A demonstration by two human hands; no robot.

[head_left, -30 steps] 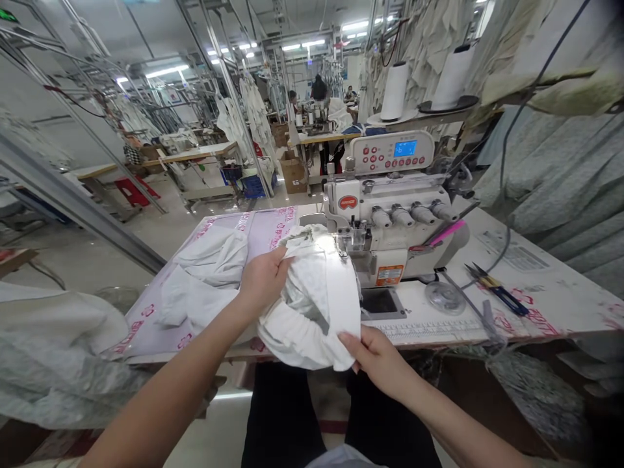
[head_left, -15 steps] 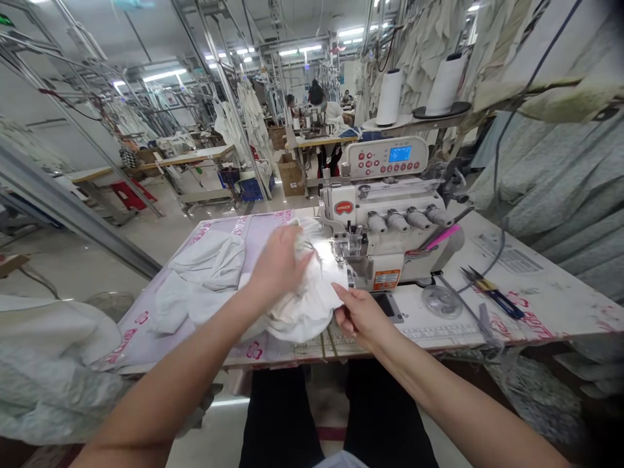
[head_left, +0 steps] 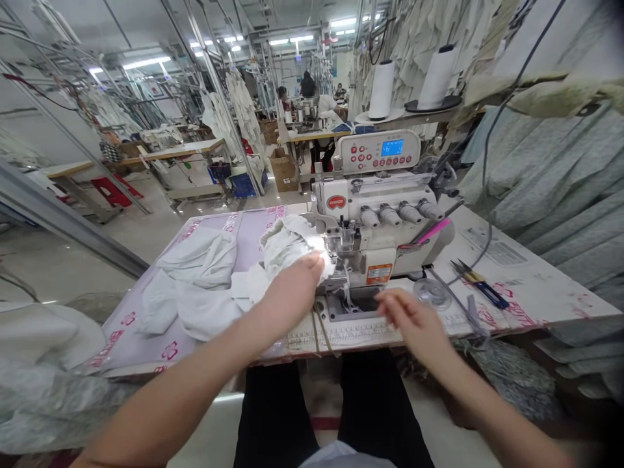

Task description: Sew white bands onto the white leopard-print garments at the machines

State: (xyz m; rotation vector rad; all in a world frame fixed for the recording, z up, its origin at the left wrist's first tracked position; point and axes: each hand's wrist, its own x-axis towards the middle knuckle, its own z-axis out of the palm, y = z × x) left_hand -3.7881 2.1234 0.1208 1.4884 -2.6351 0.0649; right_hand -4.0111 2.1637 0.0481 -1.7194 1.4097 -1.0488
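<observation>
My left hand (head_left: 295, 283) is closed on a bunched white cloth (head_left: 287, 240), close to the lit needle area of the overlock sewing machine (head_left: 375, 221). Its fingertips lie at the cloth's right edge, and part of the grip is hidden behind the hand. To the right, my right hand (head_left: 412, 318) is apart from the cloth, above the table's front edge. Thumb and fingers are pinched together there; whatever they hold is too small to make out. White thread ends hang by the machine's presser area, above a dark opening in the bed.
More white cloth (head_left: 195, 279) lies on the left of the table. Thread snips (head_left: 480, 283) and a clear round dish (head_left: 431, 294) rest on the right side. Two white thread cones (head_left: 381, 90) stand behind the machine. Grey fabric (head_left: 550, 175) hangs at the right.
My right hand has let go of the cloth and moved right. The cloth has shifted left and bunched up, while my left hand has slid down to its right edge. The view turned slightly.
</observation>
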